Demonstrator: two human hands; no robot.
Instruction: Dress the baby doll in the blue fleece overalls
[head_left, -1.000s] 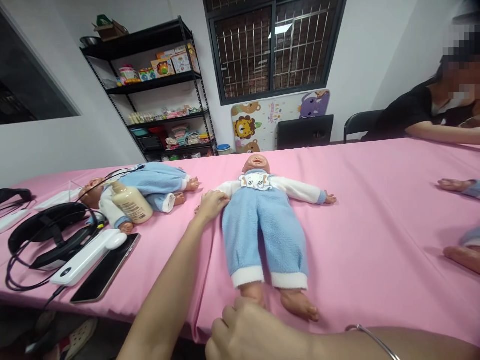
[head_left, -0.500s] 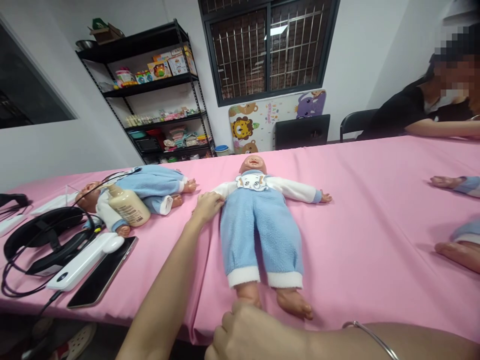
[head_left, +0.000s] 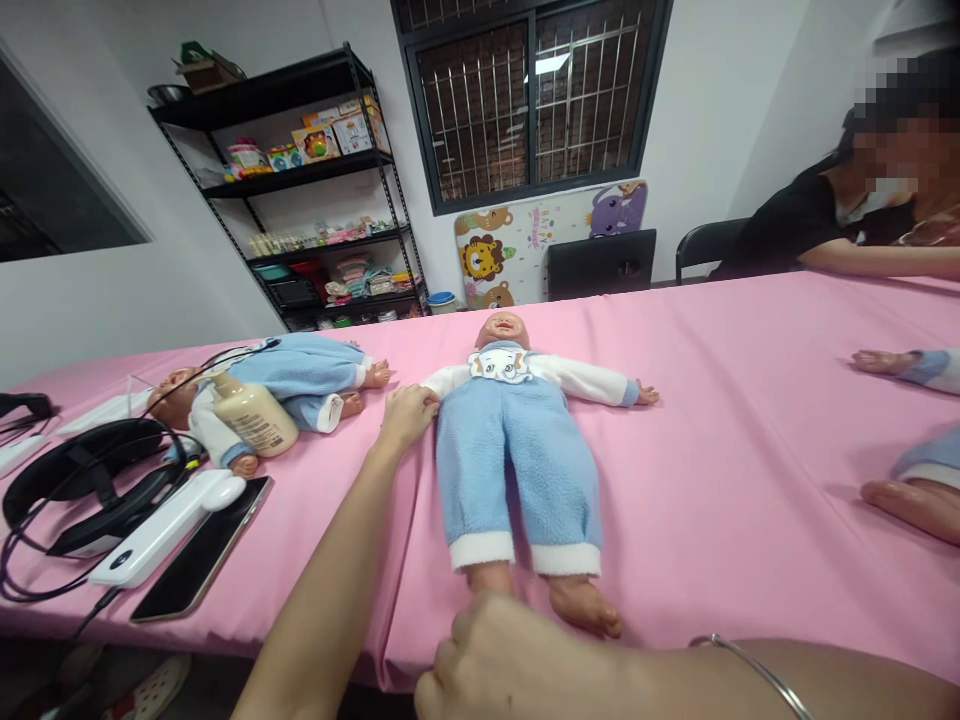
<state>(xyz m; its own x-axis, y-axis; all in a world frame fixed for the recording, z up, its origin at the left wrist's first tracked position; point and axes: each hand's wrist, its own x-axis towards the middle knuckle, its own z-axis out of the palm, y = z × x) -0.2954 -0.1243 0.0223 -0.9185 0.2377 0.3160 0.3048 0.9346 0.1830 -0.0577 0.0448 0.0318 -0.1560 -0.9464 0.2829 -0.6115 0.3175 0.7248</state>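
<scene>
A baby doll in a blue and white fleece suit lies face up on the pink tablecloth, its head away from me and its feet at the near edge. My left hand is closed around the doll's arm at the left, by the sleeve end, hiding that small hand. Low in the view, my right hand is curled over the doll's foot on the left and covers it. The other bare foot lies free on the cloth. A metal bangle circles my right wrist.
At left lie a second doll, a pump bottle, a black headset, a white handheld device and a phone. Another doll's limbs enter from the right. A person sits at the far right.
Both hands keep their hold on the doll's arm and foot. The whole view has shifted slightly, and my right hand has risen a little over the foot.
</scene>
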